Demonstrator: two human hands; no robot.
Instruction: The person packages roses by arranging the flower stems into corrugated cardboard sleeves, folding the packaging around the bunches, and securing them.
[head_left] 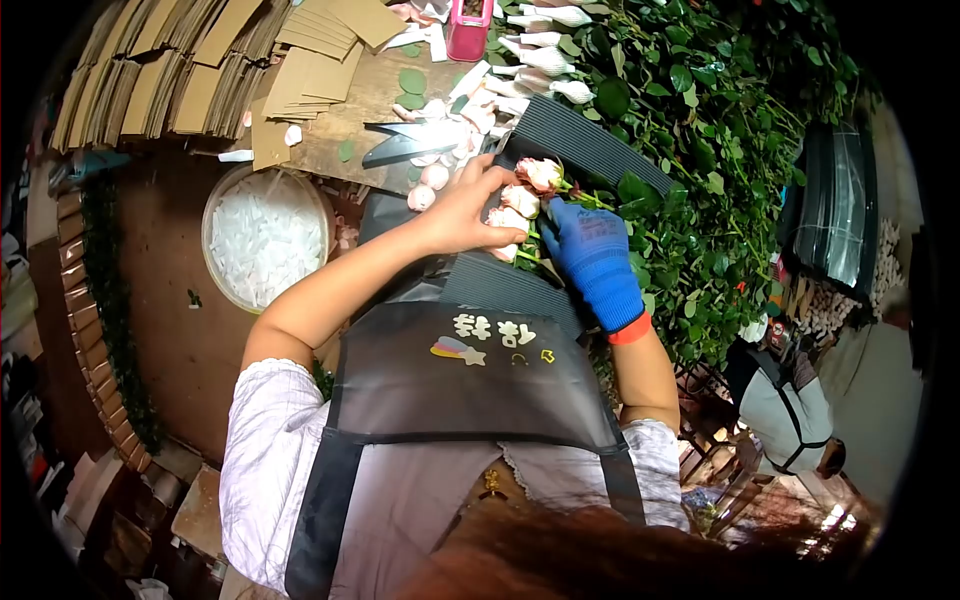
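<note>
Roses point(518, 203) in pale pink lie bunched between the person's two hands, against dark corrugated sheeting point(588, 140) that shows above and below them. The bare left hand point(465, 210) has its thumb and fingers apart, bracketing the blooms; whether they press hard cannot be told. The gloved right hand point(592, 243) is curled by the stems just below the flower heads, its fingertips partly hidden, so its grip cannot be told either.

Petals could bruise or break off if the bare thumb squeezes unevenly. Heads could slip out of line if the stems are let loose while the blooms are being arranged. Leafy stems point(715, 150) crowd close beside the glove and could snag the bunch during a sideways pull. Dark scissors point(405, 143) lie on the desk point(345, 120), near the left hand; a careless sweep could knock them.
</note>
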